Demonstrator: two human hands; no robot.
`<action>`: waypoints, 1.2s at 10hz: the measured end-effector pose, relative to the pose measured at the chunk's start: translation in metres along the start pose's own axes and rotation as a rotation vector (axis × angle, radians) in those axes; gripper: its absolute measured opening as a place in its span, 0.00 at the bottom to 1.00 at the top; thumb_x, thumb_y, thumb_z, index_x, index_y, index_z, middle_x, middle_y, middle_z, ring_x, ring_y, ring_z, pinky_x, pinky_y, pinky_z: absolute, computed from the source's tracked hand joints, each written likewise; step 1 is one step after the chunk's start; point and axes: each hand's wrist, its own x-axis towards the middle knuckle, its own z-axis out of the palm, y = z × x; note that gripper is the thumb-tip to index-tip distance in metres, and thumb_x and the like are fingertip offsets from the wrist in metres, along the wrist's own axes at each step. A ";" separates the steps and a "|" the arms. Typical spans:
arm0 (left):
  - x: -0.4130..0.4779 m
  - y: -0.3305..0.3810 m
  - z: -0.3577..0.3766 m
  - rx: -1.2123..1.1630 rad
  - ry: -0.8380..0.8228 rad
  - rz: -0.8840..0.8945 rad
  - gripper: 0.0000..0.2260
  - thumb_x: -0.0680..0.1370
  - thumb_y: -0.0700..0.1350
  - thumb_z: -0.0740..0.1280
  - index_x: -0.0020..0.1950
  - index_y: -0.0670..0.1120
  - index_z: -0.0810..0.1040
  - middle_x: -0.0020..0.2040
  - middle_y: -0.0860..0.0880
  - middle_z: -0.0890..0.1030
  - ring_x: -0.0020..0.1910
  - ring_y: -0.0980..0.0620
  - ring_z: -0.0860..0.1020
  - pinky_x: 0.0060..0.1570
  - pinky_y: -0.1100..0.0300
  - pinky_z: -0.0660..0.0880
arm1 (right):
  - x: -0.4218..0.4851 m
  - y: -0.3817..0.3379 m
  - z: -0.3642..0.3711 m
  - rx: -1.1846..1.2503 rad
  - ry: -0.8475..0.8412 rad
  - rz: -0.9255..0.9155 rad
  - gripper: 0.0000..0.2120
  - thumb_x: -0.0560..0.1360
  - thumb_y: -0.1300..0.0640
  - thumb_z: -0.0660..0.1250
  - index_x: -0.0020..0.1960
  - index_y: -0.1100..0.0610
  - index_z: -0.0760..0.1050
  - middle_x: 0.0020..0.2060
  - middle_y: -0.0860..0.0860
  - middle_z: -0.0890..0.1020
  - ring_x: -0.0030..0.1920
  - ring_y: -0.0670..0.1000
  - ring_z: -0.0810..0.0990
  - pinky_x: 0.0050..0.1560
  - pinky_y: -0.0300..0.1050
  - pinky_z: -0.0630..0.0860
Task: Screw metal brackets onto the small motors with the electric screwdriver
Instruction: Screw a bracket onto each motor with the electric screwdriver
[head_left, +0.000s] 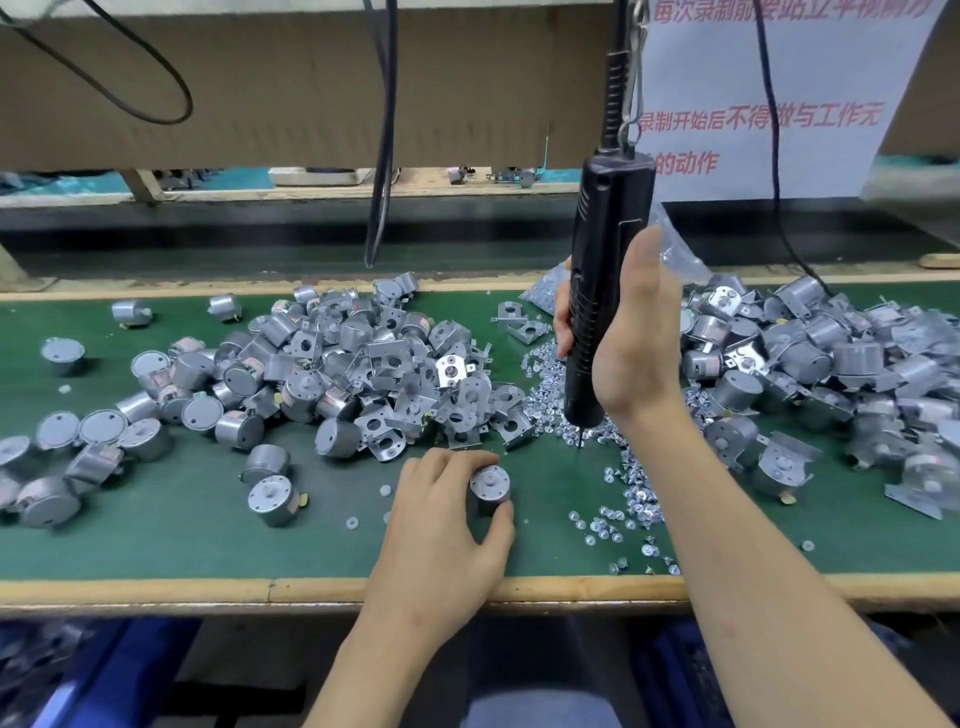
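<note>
My left hand (447, 512) grips a small round grey motor (490, 488) standing upright on the green bench mat (182, 525), shaft end up. My right hand (631, 338) wraps around the black electric screwdriver (602, 291), which hangs upright from a cord above. Its bit tip touches down into the heap of silver screws (550, 400). A pile of loose motors and metal brackets (384, 374) lies behind my left hand.
Another pile of motors with brackets on them (810, 364) fills the right side. A clear bag of screws (550, 291) lies behind the screwdriver. Black cables (384, 156) hang at the back. The bench's wooden front edge (311, 590) runs below my hands.
</note>
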 end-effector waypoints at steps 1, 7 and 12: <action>0.000 -0.001 0.000 0.001 0.002 -0.004 0.14 0.75 0.48 0.70 0.60 0.53 0.77 0.52 0.59 0.73 0.57 0.57 0.70 0.57 0.69 0.65 | -0.001 -0.003 0.001 -0.005 -0.005 0.001 0.37 0.78 0.34 0.50 0.48 0.71 0.70 0.30 0.54 0.76 0.26 0.53 0.73 0.27 0.48 0.71; 0.000 0.001 0.000 0.000 0.009 -0.008 0.14 0.75 0.49 0.70 0.60 0.52 0.77 0.52 0.58 0.74 0.57 0.56 0.70 0.57 0.65 0.67 | -0.007 -0.008 0.001 0.002 -0.007 -0.019 0.35 0.79 0.35 0.49 0.48 0.70 0.70 0.30 0.53 0.77 0.25 0.54 0.74 0.27 0.47 0.72; 0.001 -0.001 0.000 0.012 0.008 -0.015 0.14 0.75 0.50 0.70 0.60 0.52 0.77 0.52 0.59 0.74 0.55 0.56 0.71 0.56 0.68 0.65 | -0.005 -0.005 0.003 0.000 0.010 -0.007 0.35 0.78 0.35 0.49 0.47 0.69 0.70 0.30 0.53 0.76 0.25 0.53 0.73 0.27 0.46 0.72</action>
